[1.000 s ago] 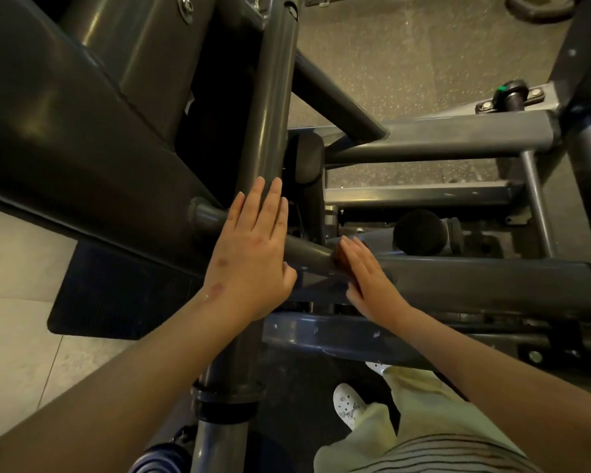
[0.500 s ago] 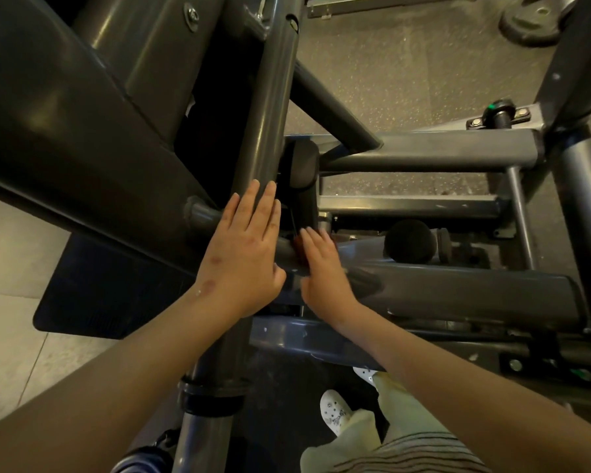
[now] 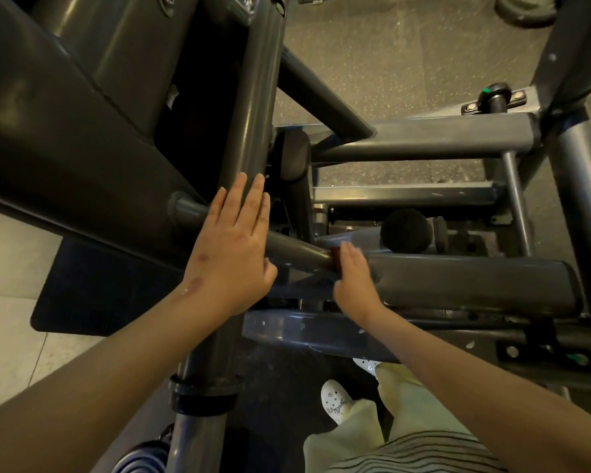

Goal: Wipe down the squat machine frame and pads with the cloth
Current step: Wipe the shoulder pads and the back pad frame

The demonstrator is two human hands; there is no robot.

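My left hand (image 3: 229, 254) lies flat with straight fingers on the grey upright post (image 3: 253, 114) of the squat machine frame. My right hand (image 3: 355, 281), blurred by motion, presses a small reddish-brown cloth (image 3: 335, 259) onto the joint where a thin cross tube (image 3: 297, 254) meets the thick horizontal beam (image 3: 458, 281). Only a corner of the cloth shows past the fingertips. A black pad (image 3: 292, 155) sits just behind the post.
A black foam roller (image 3: 406, 230) lies behind the beam. More grey frame bars (image 3: 423, 141) cross the speckled rubber floor (image 3: 389, 63). A big dark plate (image 3: 65, 131) fills the left. My white shoe (image 3: 335, 404) stands below.
My right hand slid the cloth left along the tube toward my left hand, then back to the right. My left hand stayed on the post.
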